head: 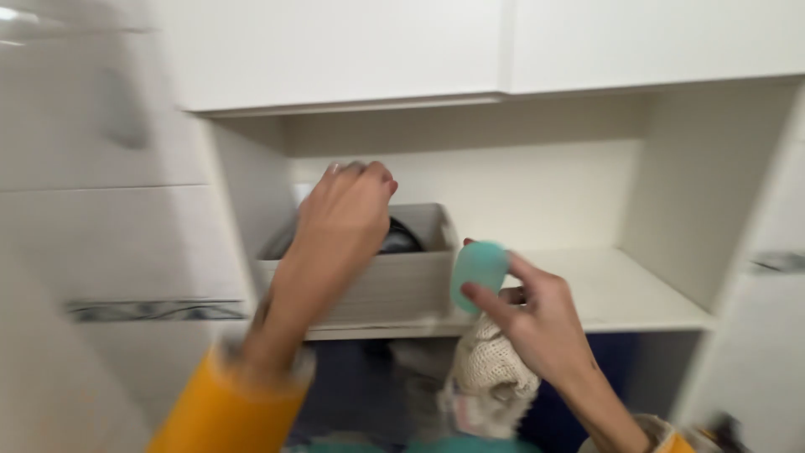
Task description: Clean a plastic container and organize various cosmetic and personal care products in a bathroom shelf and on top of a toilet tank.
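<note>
Head camera, looking into a white cupboard recess: the left hand (pixel 348 210) reaches over the near rim of a pale box (pixel 394 285) that sits at the left end of the shelf (pixel 620 294), close against the side wall. The fingers curl downward above a dark rounded object (pixel 401 238) lying inside the box; motion blur hides whether they touch or grip it, so the hand's state cannot be told. The box's open top faces up, which lets the hand come in from above rather than from the front.

The right hand (pixel 537 315) is held lower, just in front of the shelf edge and right of the box. Thumb and forefinger are pinched on a small teal oval (pixel 478 273), kept upright and clear of the box, while the remaining fingers press a cream knitted cloth (pixel 490 369) into the palm; the cloth hangs below the hand. Carrying both in one hand leaves the other free for the box.

Closed white cabinet doors (pixel 335 50) run above the recess. An orange sleeve (pixel 222 411) covers the left forearm.
</note>
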